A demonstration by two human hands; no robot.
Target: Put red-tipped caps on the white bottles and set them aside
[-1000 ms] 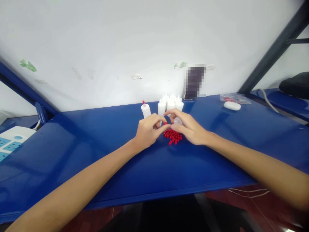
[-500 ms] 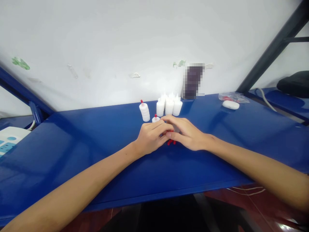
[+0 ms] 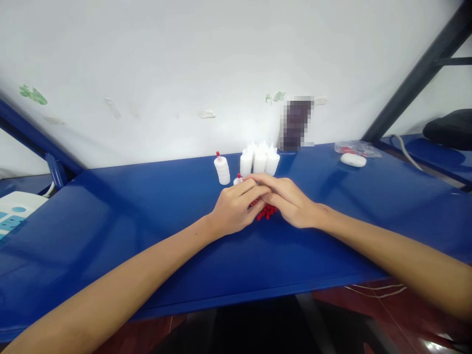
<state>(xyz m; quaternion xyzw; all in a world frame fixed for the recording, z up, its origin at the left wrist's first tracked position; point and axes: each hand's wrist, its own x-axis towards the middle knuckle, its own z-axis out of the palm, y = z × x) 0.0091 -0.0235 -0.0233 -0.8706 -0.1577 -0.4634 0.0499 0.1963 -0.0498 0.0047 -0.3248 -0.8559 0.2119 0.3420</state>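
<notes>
My left hand (image 3: 239, 206) and my right hand (image 3: 289, 200) meet over a pile of small red caps (image 3: 267, 211) on the blue table. Both are cupped with fingers stretched and apart from the thumbs, their fingertips overlapping above the caps. No object shows in either grasp, though the space under the palms is hidden. Just behind my left fingers, a white bottle with a red cap (image 3: 238, 180) is mostly covered. Another red-capped white squeeze bottle (image 3: 222, 171) stands upright farther left. Several white bottles without red caps (image 3: 260, 162) stand grouped behind my hands.
A white earbud case (image 3: 353, 160) lies at the back right beside a clear plastic bag (image 3: 363, 149) with red bits inside. A blurred dark object (image 3: 295, 125) leans on the wall. At the left edge is a white device with blue markings (image 3: 22, 206).
My hands have shifted slightly over the caps, my left fingers now reaching across toward my right hand. More of the red pile shows below them. The bottles stay in place.
</notes>
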